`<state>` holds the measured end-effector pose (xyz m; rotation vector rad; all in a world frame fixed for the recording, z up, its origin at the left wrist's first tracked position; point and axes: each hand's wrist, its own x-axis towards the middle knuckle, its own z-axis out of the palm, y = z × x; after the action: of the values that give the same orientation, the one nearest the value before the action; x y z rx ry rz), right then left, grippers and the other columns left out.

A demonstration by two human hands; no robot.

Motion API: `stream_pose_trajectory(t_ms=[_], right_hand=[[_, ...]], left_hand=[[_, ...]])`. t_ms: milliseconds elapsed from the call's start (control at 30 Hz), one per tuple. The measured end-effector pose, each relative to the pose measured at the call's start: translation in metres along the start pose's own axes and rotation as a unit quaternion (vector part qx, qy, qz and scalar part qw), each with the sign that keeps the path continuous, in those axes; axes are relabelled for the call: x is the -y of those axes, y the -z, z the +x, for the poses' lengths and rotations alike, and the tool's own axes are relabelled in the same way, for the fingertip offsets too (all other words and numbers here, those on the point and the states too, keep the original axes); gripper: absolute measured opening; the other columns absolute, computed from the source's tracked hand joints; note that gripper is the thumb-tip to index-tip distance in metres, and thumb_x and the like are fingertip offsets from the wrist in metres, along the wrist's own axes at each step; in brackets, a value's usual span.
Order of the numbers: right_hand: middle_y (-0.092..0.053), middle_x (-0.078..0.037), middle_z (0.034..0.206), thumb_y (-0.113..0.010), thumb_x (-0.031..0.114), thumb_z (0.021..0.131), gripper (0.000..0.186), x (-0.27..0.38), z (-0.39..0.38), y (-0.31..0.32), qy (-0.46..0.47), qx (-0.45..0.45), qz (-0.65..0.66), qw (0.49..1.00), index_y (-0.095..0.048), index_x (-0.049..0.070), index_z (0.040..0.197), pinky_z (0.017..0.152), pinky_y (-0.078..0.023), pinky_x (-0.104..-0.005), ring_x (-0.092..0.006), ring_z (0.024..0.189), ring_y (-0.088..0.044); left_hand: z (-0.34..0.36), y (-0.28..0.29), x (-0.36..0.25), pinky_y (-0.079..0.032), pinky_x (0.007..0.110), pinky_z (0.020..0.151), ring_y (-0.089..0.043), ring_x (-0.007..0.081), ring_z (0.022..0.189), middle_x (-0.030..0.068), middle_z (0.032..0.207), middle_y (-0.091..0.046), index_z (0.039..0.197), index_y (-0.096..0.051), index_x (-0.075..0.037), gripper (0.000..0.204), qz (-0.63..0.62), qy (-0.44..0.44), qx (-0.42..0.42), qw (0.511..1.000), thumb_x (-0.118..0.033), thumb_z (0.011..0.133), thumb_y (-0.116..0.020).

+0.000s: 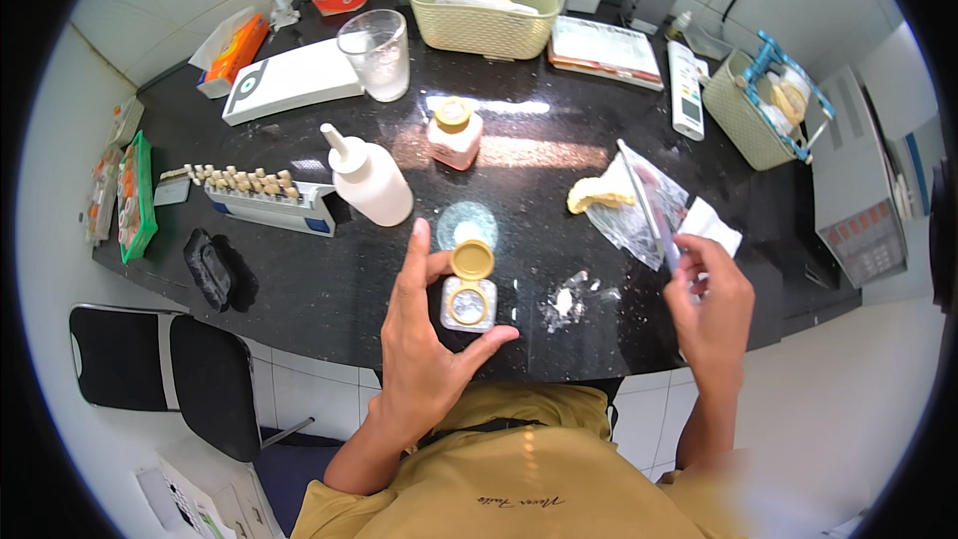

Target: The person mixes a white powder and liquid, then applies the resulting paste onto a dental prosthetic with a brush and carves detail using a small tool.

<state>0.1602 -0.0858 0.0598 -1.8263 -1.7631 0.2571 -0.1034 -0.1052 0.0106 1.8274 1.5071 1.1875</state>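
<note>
Near the table's front edge, my left hand (pixel 417 339) is curled about a small clear jar (pixel 468 319) with its gold flip lid (pixel 472 260) raised. Thumb and a bent finger lie along the jar's sides, while the index finger points away. Pale contents show in the jar's round mouth. In my right hand (pixel 711 299) is a long, thin metal spatula (pixel 644 190), slanting away over a clear plastic bag (pixel 624 225). A yellowish dental cast (pixel 602 196) lies left of the bag. White powder (pixel 567 304) is scattered between my hands. Beyond the jar is a round glass dish (pixel 467 225).
A white squeeze bottle (pixel 371 182) and a jar of pink powder (pixel 455 140) stand beyond my left hand. Left are a tooth shade guide (pixel 264 202) and a black tray (pixel 210 269). Behind are a glass cup (pixel 379 60) and a woven basket (pixel 484 30).
</note>
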Motion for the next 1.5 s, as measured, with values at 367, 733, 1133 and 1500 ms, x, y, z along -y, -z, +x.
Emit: stream_pose_trajectory(t_ms=[367, 733, 1133, 1500], right_hand=[[-0.062, -0.011, 0.078, -0.059, 0.002, 0.089, 0.007, 0.133, 0.133, 0.008, 0.411, -0.019, -0.073, 0.909, -0.065, 0.0, 0.092, 0.06, -0.045, -0.029, -0.0214, 0.064, -0.058], [-0.067, -0.019, 0.077, -0.062, 0.006, 0.075, 0.009, 0.217, 0.252, -0.12, 0.442, 0.173, -0.152, 0.867, -0.069, 0.003, 0.078, 0.07, -0.053, -0.0448, -0.037, 0.076, -0.067], [-0.069, -0.013, 0.074, -0.069, 0.013, 0.081, 0.015, 0.191, 0.224, -0.034, 0.396, 0.079, -0.059, 0.913, -0.074, 0.001, 0.089, 0.064, -0.052, -0.0331, -0.0219, 0.07, -0.067], [-0.053, -0.002, 0.062, -0.073, 0.032, 0.083, 0.035, -0.112, -0.075, 0.268, -0.142, 0.017, 0.029, 0.989, -0.072, -0.002, 0.081, 0.048, -0.035, -0.0217, -0.0079, 0.053, -0.048]], left_hand=[[0.002, 0.009, 0.007, -0.05, 0.038, 0.088, -0.063, 0.0302, 0.1, 0.0181, 0.113, -0.062, 0.145, -0.034, 0.0, 0.099, -0.008, -0.048, -0.004, 0.999, -0.018, 0.064, -0.089], [0.003, 0.007, 0.011, -0.052, 0.038, 0.087, -0.062, 0.0318, 0.103, 0.0208, 0.115, -0.065, 0.141, -0.034, 0.003, 0.095, -0.035, -0.055, -0.056, 0.996, -0.01, 0.064, -0.088], [0.008, 0.012, 0.006, -0.049, 0.037, 0.091, -0.059, 0.0323, 0.108, 0.0179, 0.128, -0.06, 0.141, -0.035, 0.005, 0.092, -0.009, -0.021, -0.006, 1.0, -0.007, 0.065, -0.086], [-0.006, 0.011, -0.001, -0.038, 0.039, 0.103, -0.051, 0.0319, 0.119, 0.021, 0.132, -0.05, 0.15, -0.02, 0.002, 0.112, 0.004, 0.063, 0.046, 0.997, -0.017, 0.064, -0.089]])
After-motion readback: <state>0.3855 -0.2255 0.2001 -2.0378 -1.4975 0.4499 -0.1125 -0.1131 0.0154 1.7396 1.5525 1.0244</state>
